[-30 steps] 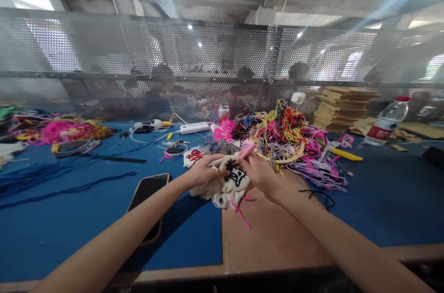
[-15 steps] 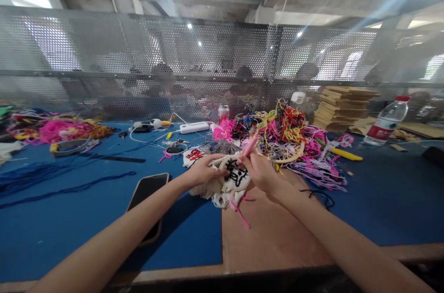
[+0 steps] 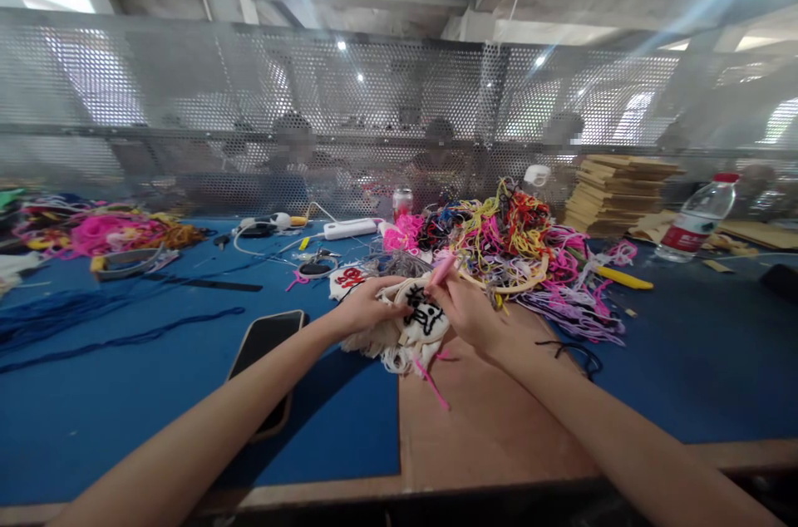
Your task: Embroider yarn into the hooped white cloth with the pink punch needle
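My left hand grips the left edge of an embroidery hoop, whose white cloth carries a black yarn design. In my right hand is a pink-handled tool, probably a punch needle, held at the hoop's upper right; its tip is hidden by my fingers. White yarn and loose cloth hang below the hoop, with a pink yarn end dangling toward the table. Just behind my left hand lies a white piece with red stitching.
A tangled heap of coloured yarn lies behind my right hand. A phone rests left of the hoop. A water bottle and stacked brown card stand at right. Behind are a power strip, a can and a perforated metal screen.
My right hand and the pink tool have shifted slightly, with the handle tilting a little lower and to the left. My left hand and the hoop stay in place.
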Action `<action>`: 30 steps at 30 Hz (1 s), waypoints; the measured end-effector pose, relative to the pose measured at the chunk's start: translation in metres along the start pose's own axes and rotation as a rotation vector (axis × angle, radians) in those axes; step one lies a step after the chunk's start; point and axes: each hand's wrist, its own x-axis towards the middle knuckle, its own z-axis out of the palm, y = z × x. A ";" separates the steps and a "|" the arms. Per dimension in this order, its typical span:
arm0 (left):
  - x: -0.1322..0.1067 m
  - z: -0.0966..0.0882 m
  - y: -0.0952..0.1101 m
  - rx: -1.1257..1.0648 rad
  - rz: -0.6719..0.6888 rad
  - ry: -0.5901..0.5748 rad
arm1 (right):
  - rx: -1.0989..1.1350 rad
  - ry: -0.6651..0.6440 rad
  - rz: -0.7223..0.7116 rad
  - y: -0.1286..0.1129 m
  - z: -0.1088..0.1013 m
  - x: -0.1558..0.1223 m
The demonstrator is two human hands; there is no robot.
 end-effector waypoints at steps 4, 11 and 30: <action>0.001 0.000 -0.001 0.010 0.007 0.001 | 0.023 -0.024 -0.051 -0.002 -0.002 0.001; 0.002 0.000 -0.004 0.013 0.001 -0.007 | 0.042 -0.072 -0.136 0.005 0.005 0.000; 0.001 0.001 -0.004 -0.036 -0.020 -0.023 | 0.086 -0.026 0.041 0.004 -0.001 0.000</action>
